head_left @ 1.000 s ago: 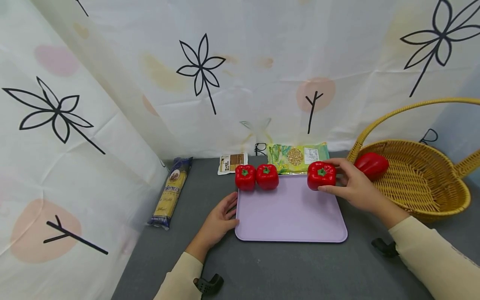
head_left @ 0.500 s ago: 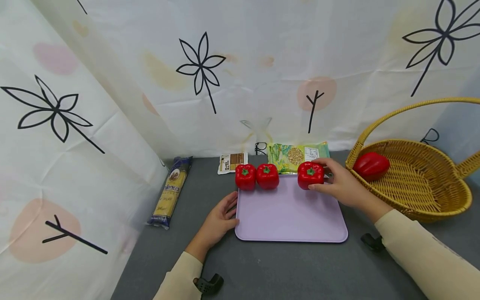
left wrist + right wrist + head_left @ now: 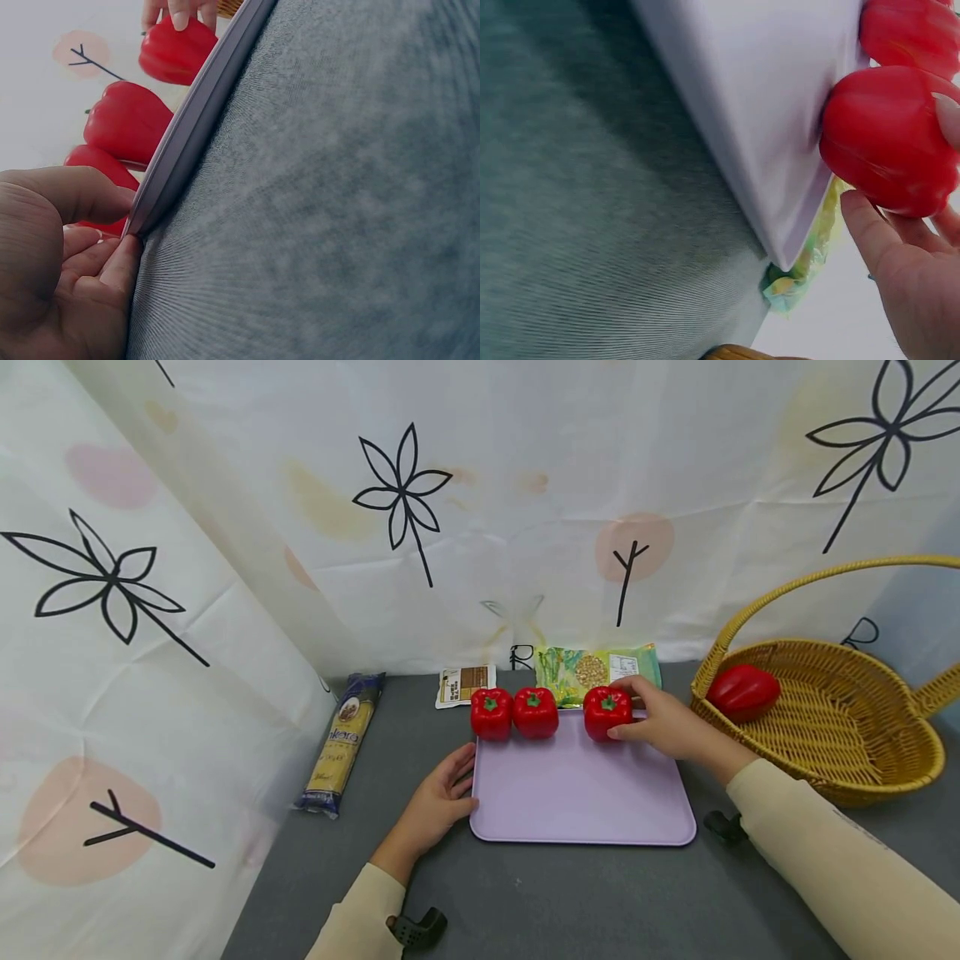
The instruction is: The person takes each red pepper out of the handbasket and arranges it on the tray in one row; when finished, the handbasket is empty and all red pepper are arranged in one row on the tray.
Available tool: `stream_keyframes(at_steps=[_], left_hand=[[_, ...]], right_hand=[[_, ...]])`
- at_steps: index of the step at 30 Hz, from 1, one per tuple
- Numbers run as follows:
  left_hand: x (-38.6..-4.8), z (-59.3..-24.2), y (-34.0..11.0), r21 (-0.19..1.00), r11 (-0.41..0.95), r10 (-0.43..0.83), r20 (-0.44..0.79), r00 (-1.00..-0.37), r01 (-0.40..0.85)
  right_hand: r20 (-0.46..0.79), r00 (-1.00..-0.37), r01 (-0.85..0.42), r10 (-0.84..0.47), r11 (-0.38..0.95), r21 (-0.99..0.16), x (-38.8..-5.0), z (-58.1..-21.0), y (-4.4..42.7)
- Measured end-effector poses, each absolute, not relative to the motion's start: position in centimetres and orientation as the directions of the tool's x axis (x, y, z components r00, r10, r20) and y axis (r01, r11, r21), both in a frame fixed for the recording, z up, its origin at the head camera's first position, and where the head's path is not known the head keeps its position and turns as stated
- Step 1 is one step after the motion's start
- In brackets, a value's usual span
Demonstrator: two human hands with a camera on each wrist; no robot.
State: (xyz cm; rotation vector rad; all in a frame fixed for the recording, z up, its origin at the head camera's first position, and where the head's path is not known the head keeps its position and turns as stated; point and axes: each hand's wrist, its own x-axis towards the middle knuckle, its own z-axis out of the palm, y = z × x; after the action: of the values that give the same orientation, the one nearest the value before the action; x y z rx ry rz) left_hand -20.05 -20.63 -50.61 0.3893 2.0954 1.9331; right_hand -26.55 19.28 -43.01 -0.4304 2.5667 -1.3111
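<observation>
The right hand (image 3: 663,718) grips a red bell pepper (image 3: 607,713) over the back edge of the lilac tray (image 3: 581,793); in the right wrist view thumb and fingers lie around that pepper (image 3: 889,139). Two more red peppers (image 3: 491,714) (image 3: 536,713) sit side by side at the tray's back left corner. At the left edge of the tray is the left hand (image 3: 435,802). The left wrist view shows this hand (image 3: 67,255) pinching the tray's rim (image 3: 176,135) between thumb and fingers.
A wicker basket (image 3: 832,718) with a red object (image 3: 742,692) inside stands at the right. Behind the tray lie a green-yellow packet (image 3: 588,670) and a small brown-white packet (image 3: 467,685). A long pasta packet (image 3: 343,743) lies at the left on the grey table (image 3: 570,902).
The right hand has carried its pepper leftward along the back of the tray, closer to the other two. The left hand has stayed at the tray's edge.
</observation>
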Motion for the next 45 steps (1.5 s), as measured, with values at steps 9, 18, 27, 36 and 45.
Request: stream_keyframes(at_steps=[9,18,27,36,45], left_hand=[[-19.9,-50.4,-20.6,0.998,0.069,0.362,-0.013,-0.932,0.013],[-19.9,-50.4,-20.6,0.997,0.077,0.368,-0.011,-0.930,0.019],[-19.9,-50.3,-20.5,0.996,0.090,0.360,-0.012,-0.933,0.021],[-19.8,-50.2,-20.4,0.996,0.091,0.357,-0.013,-0.934,0.021],[-20.0,-50.5,-20.5,0.996,0.089,0.358,-0.014,-0.934,0.019]], right_hand=[[-0.057,-0.922,-0.165,-0.382,0.522,-0.837,-27.7,-42.8,18.3],[-0.052,-0.912,-0.171,-0.407,0.492,-0.854,-28.4,-43.1,17.5],[-0.055,-0.908,-0.167,-0.416,0.477,-0.863,-28.7,-43.4,16.7],[-0.050,-0.909,-0.174,-0.414,0.484,-0.858,-28.8,-43.6,16.2],[-0.063,-0.909,-0.161,-0.413,0.485,-0.859,-28.8,-43.6,16.1]])
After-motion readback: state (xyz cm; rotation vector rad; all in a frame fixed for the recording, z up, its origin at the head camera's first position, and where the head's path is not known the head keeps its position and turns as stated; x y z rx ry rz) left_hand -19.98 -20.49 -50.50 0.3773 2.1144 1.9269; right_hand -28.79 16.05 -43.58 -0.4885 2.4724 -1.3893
